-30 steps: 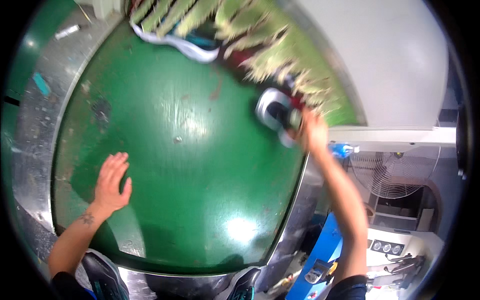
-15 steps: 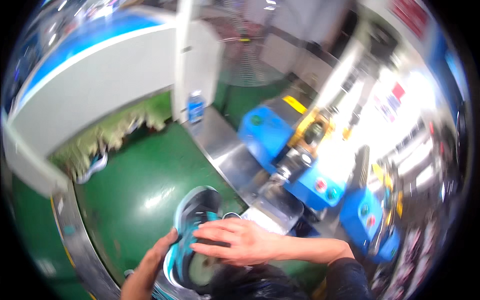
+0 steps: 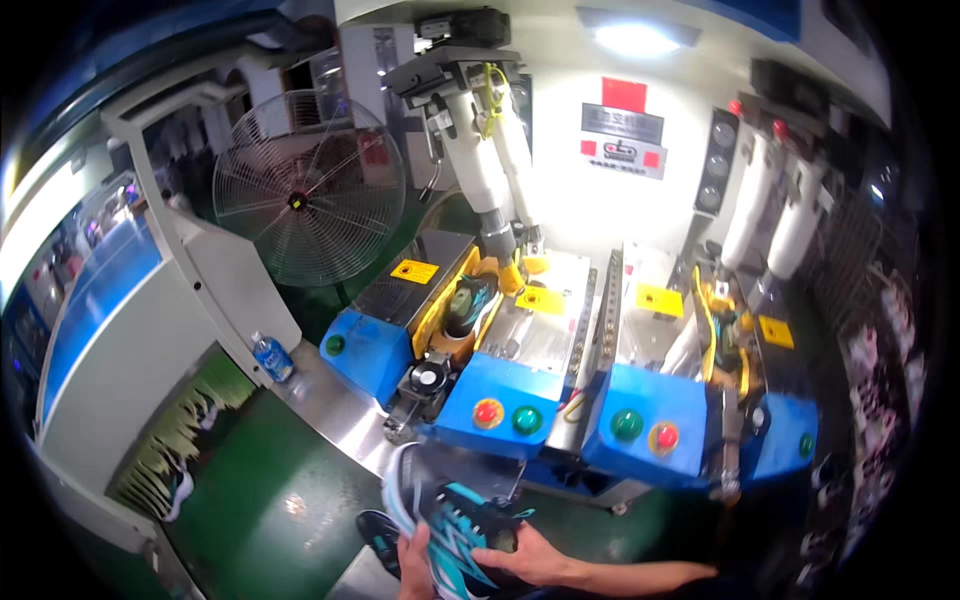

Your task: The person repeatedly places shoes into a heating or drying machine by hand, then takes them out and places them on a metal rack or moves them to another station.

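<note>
A black and teal sports shoe (image 3: pixel 455 530) with a pale sole is held tilted at the lower middle, its toe pointing up and away. My left hand (image 3: pixel 415 565) grips it along the sole side. Across its lacing, my right hand (image 3: pixel 530 558) holds the shoe with the thumb pressed on the upper. Part of each hand's fingers is hidden by the shoe. Just left of it lies another dark shoe (image 3: pixel 376 532), partly covered by the held one.
Ahead stands a pressing machine with blue button housings (image 3: pixel 495 410); another shoe (image 3: pixel 470 305) sits in its left station. A bottle (image 3: pixel 271 357) stands on the metal ledge left. Farther back are a fan (image 3: pixel 308 190) and, left, a green conveyor (image 3: pixel 265 490) with a fringed curtain (image 3: pixel 165 460).
My view has swung up and right toward the machine. The right hand, earlier laid with outstretched fingers over the shoe, now grips its upper. The shoe is tilted more on its side.
</note>
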Action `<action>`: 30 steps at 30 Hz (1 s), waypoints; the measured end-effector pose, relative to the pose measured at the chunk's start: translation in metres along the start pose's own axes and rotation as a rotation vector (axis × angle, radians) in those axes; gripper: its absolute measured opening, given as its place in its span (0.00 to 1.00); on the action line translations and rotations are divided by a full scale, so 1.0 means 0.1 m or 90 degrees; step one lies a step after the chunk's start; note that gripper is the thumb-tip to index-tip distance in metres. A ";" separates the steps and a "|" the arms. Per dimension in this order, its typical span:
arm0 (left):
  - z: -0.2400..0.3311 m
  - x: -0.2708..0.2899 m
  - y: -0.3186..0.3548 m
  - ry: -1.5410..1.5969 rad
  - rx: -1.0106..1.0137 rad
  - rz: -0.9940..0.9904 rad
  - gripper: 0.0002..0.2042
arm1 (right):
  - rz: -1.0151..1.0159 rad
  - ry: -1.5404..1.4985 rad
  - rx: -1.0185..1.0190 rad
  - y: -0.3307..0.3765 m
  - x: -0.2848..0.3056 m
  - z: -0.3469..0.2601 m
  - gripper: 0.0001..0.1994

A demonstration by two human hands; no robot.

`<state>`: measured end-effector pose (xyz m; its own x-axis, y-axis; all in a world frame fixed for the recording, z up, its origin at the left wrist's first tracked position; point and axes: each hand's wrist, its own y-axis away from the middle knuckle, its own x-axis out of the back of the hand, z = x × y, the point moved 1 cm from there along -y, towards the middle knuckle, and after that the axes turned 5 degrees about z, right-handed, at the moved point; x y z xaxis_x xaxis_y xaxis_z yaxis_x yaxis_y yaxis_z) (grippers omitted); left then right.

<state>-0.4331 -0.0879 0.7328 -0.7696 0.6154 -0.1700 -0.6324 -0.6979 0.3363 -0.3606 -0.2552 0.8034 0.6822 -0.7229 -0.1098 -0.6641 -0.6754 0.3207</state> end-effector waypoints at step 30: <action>1.09 -0.51 -3.08 0.304 -0.003 -0.106 0.30 | 0.379 -0.318 -0.202 -2.60 1.54 -1.58 0.15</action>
<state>-0.1890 0.1357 0.7389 -0.6120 0.4833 -0.6260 -0.7495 -0.6071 0.2641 -0.0346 -0.1676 0.8519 -0.0204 -0.9756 -0.2185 -0.7019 -0.1417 0.6981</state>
